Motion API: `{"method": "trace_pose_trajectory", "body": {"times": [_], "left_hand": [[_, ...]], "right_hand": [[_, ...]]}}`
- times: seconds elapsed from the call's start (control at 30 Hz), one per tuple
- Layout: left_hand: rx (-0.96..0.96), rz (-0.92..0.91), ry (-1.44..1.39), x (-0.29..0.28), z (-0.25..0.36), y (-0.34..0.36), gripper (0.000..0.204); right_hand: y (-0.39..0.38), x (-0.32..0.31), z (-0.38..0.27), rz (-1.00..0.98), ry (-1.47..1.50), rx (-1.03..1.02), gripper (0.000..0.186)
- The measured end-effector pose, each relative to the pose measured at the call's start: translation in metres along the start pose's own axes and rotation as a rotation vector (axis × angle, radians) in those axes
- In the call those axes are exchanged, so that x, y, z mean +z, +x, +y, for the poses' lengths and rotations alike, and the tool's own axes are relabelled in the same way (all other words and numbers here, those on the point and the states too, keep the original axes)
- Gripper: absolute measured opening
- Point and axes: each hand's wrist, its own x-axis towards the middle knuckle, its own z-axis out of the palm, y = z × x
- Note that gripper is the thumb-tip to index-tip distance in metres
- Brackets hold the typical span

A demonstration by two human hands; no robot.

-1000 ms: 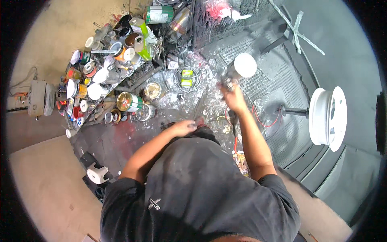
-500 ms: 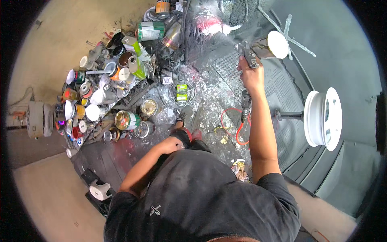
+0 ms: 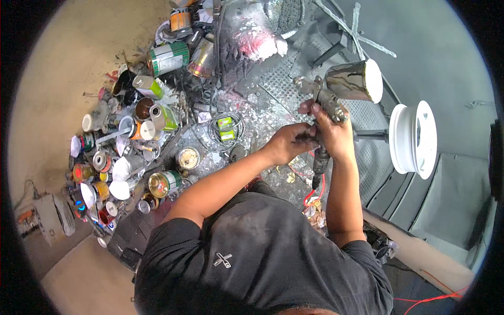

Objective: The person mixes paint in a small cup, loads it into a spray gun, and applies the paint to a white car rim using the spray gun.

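In my right hand (image 3: 339, 137) is a paint-smeared metal spray gun (image 3: 329, 103), the fingers closed round its grip. The gun's silver cup (image 3: 350, 81), streaked with dark drips and topped by a white lid, points away to the right. My left hand (image 3: 287, 143) meets the gun's handle from the left, its stained fingers bent against it; the fingertips are partly hidden. Below the handle, a dark fitting (image 3: 320, 164) leads to a red air hose (image 3: 322, 188). To the right of my hands, a white wheel rim (image 3: 403, 139) is mounted on a dark horizontal bar (image 3: 371, 135).
Paint cans, cups and tins crowd the left side, among them a green-labelled can (image 3: 169, 58) and an open tin (image 3: 188, 158). A coiled cable (image 3: 212, 129) lies on the splattered floor. A cross-shaped metal stand (image 3: 356, 35) is at the far right.
My left hand has come up from my lap to the spray gun's handle. The right hand has drawn the gun a little nearer, and the view has shifted.
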Motion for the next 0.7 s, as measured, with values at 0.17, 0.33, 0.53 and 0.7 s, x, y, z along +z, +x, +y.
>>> {"method": "trace_pose_trajectory", "body": {"times": [0.17, 0.33, 0.53, 0.7], "left_hand": [[0.017, -0.243, -0.042, -0.002, 0.010, 0.020, 0.030], [0.055, -0.303, 0.081, -0.003, 0.005, 0.034, 0.024], [-0.039, -0.342, 0.063, 0.009, 0.006, 0.052, 0.017], [-0.062, -0.469, 0.144, 0.027, -0.003, 0.071, 0.020]], "right_hand": [[0.000, 0.002, -0.004, 0.072, 0.078, -0.117, 0.023], [0.004, -0.006, -0.010, 0.202, 0.001, 0.071, 0.019], [0.003, -0.017, -0.013, 0.350, -0.100, 0.141, 0.015], [-0.010, -0.045, 0.005, 0.388, -0.046, 0.141, 0.019]]}}
